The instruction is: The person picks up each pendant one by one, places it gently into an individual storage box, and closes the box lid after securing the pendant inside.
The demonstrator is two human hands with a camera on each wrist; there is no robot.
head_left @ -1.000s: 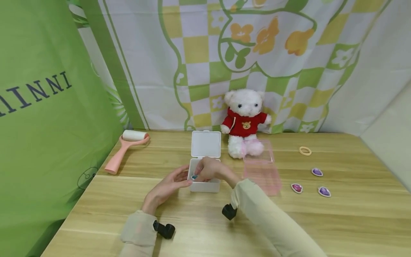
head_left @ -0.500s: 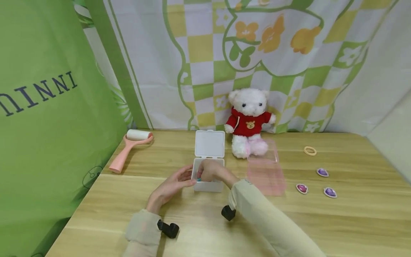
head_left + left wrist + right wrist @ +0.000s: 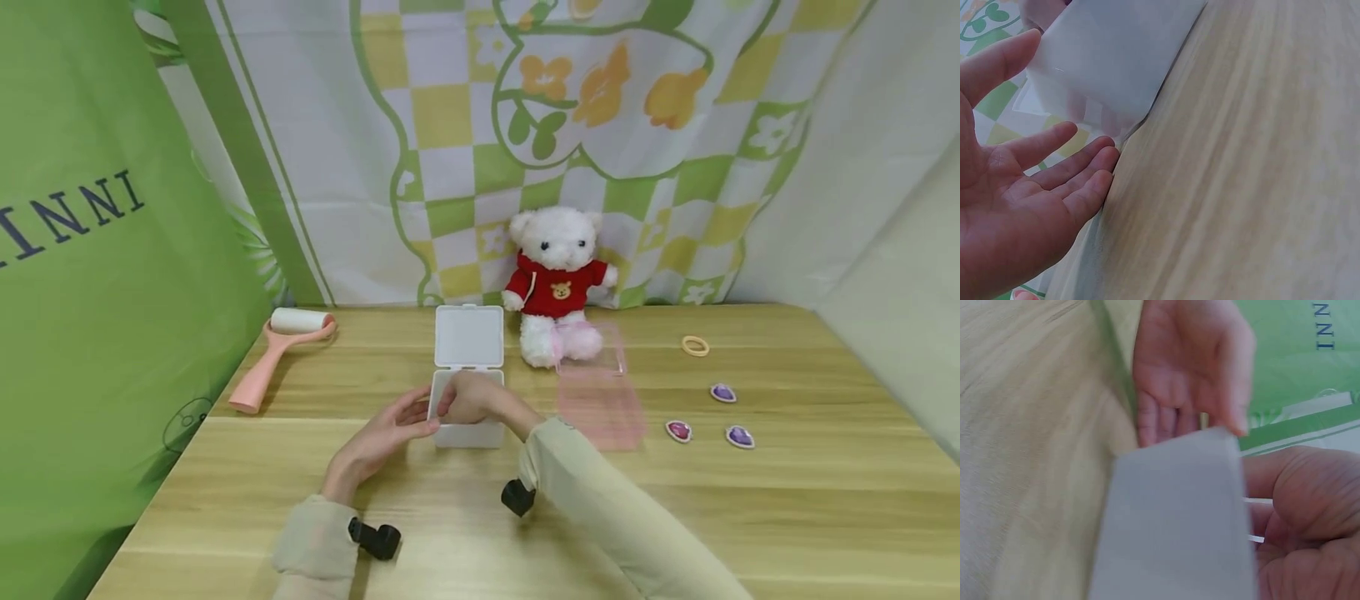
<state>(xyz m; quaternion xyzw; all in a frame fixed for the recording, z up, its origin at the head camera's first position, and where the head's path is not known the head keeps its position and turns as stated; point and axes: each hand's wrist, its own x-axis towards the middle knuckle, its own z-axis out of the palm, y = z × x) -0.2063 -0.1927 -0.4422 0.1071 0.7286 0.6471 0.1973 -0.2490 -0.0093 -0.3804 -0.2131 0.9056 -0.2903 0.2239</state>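
A small white box stands on the table with its hinged lid raised at the back. My left hand is at the box's left side, thumb near the front corner. In the left wrist view its fingers are spread, with the fingertips beside the box's bottom edge. From the right, my right hand reaches down into the box. The box wall hides its fingertips in the right wrist view, so whether they hold anything does not show.
Right of the box lies a clear pink case, opened flat, before a white teddy bear in red. Farther right are a red gem, two purple gems and a beige ring. A pink-handled roller lies left.
The blue-green gem seen between my right fingers has gone down into the box with them and is now out of sight. My left hand has stayed at the box's side.
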